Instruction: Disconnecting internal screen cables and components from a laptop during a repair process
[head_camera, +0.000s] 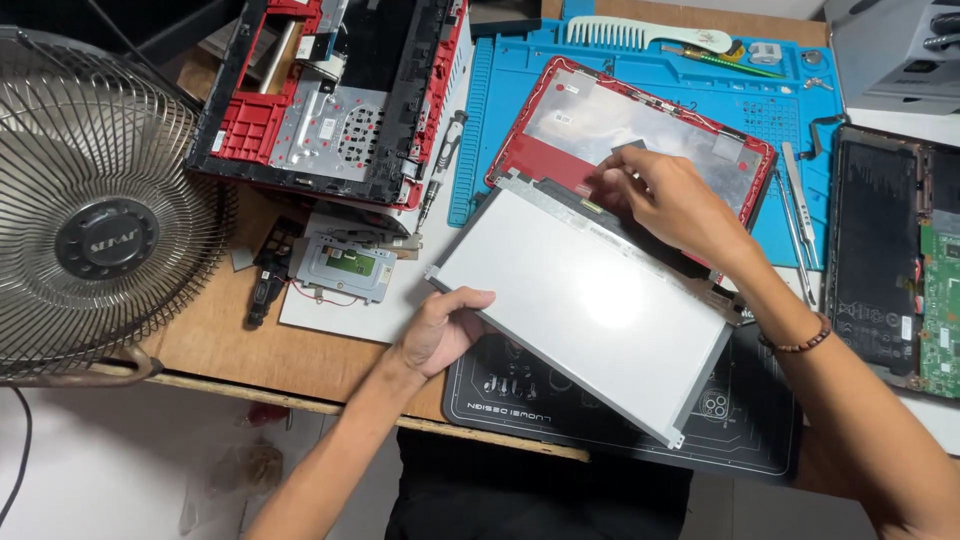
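A flat laptop screen panel (590, 300) with a pale grey back lies tilted across the table's middle. My left hand (440, 330) grips its near left edge. At the panel's far edge, my right hand (665, 200) pinches a small piece where the panel meets the red laptop lid shell (590, 120). The lid shell lies under the panel's far end, its silver inner lining facing up.
A blue work mat (520, 60) lies under the lid, a black mat (560, 400) nearer me. A red and black laptop base (330, 100) sits far left, a touchpad part (345, 268) below it, a fan (100, 200) at left. Tweezers (800, 215) and an open laptop with battery (890, 260) lie right.
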